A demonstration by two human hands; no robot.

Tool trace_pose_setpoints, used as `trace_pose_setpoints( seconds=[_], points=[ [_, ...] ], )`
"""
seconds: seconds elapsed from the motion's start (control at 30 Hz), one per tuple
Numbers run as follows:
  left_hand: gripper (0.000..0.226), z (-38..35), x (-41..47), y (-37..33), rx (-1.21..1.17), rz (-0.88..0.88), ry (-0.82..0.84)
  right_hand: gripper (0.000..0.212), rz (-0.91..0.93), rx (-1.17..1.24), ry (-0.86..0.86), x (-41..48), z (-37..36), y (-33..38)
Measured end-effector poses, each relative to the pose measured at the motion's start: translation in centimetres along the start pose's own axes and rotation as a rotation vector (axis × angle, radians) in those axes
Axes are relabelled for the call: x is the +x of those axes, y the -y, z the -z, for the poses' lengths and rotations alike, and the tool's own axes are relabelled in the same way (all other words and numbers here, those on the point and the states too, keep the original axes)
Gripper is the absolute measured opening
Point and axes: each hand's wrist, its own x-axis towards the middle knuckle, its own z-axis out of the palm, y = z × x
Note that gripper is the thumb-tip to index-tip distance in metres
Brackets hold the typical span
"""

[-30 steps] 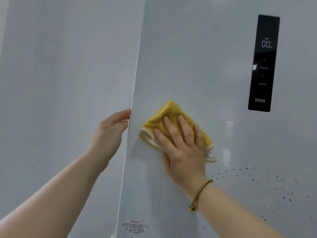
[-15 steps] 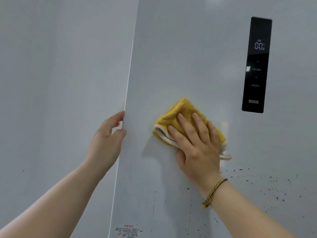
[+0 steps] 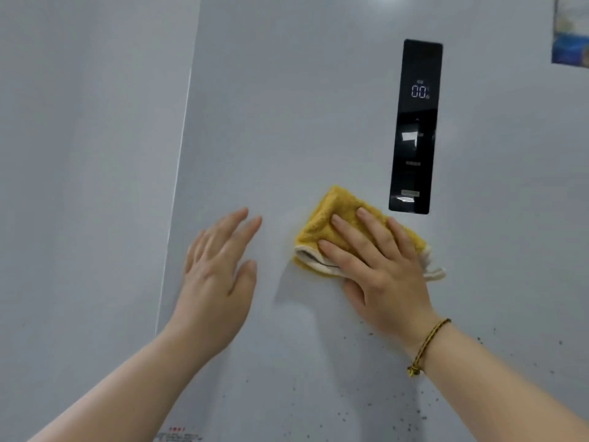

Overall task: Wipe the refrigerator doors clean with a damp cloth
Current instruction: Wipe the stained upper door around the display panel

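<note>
1. The yellow cloth (image 3: 331, 207) is pressed flat on the refrigerator door (image 3: 287, 106), just below and left of the black display panel (image 3: 414, 132).
2. It is held down by the right hand (image 3: 382, 272), fingers straight, nothing gripped.
3. The left hand (image 3: 216, 282) is spread open against the door, further left of the panel.
4. Wiping is judged under way; brown specks (image 3: 417, 416) well below the panel are not yet reached, so downward strokes are called for.

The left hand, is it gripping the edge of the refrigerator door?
No, the left hand is spread flat with straight fingers over the front of the refrigerator door, to the right of its edge.
</note>
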Motion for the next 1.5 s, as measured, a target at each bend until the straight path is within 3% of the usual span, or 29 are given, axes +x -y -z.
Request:
trace_pose_setpoints(
  seconds=[0.13,0.2,0.3,0.37,0.43,0.57,0.63,0.7,0.87,0.93,1.1,1.17,1.23,1.3,1.4,1.5],
  points=[
    [0.044,-3.8,-1.4,-1.5,0.103,-0.137,0.026,0.034,-0.009,0.015,0.012,-4.0,0.5,0.6],
    [0.04,-4.6,-2.0,-1.7,0.16,-0.124,0.047,0.033,0.144,0.041,0.073,-6.7,0.7,0.9],
    [0.054,-5.2,-2.3,-2.6,0.283,-0.062,0.083,0.032,0.48,0.036,0.187,-9.7,1.8,-1.4],
    [0.059,-5.3,-2.3,-3.3,0.367,-0.031,0.098,0.032,0.608,0.022,0.205,-9.7,2.3,-4.1],
    [0.062,-5.5,-2.4,-3.8,0.425,-0.014,0.109,0.032,0.536,-0.004,0.165,-8.2,2.7,-6.9],
    [0.064,-6.1,-2.4,-4.5,0.474,0.007,0.112,0.037,0.071,-0.007,0.035,-6.8,3.6,-9.2],
    [0.063,-6.1,-2.5,-4.7,0.5,0.013,0.119,0.039,-0.035,0.002,0.012,-7.9,3.5,-7.9],
    [0.062,-6.2,-2.5,-4.7,0.533,0.019,0.13,0.036,0.028,0.018,0.039,-9.8,3.4,-6.5],
    [0.064,-6.4,-2.6,-4.8,0.609,0.022,0.15,0.034,0.48,0.023,0.188,-12.5,3.9,-8.2],
    [0.068,-6.5,-2.6,-5.0,0.608,0.039,0.151,0.034,0.47,0.008,0.162,-11.6,3.9,-10.0],
    [0.083,-7.0,-2.8,-5.7,0.572,0.09,0.142,0.034,-0.045,-0.027,0.024,-10.7,4.6,-10.7],
    [0.08,-7.4,-2.8,-6.4,0.6,0.082,0.206,0.036,-0.144,-0.026,0.014,-12.1,4.4,-8.6],
    [0.078,-8.0,-2.8,-7.2,0.611,0.086,0.216,0.036,-0.075,-0.006,0.059,-13.9,4.4,-7.0],
    [0.074,-8.5,-2.7,-7.9,0.574,0.062,0.189,0.034,0.115,0.019,0.119,-15.0,4.7,-7.0],
    [0.066,-9.8,-3.1,-9.3,0.522,-0.097,0.159,0.033,0.397,0.003,0.179,-15.1,5.0,-9.6],
    [0.06,-11.5,-3.4,-10.6,0.453,-0.258,0.178,0.035,0.386,-0.002,0.132,-13.6,5.3,-13.2]
  ],
)
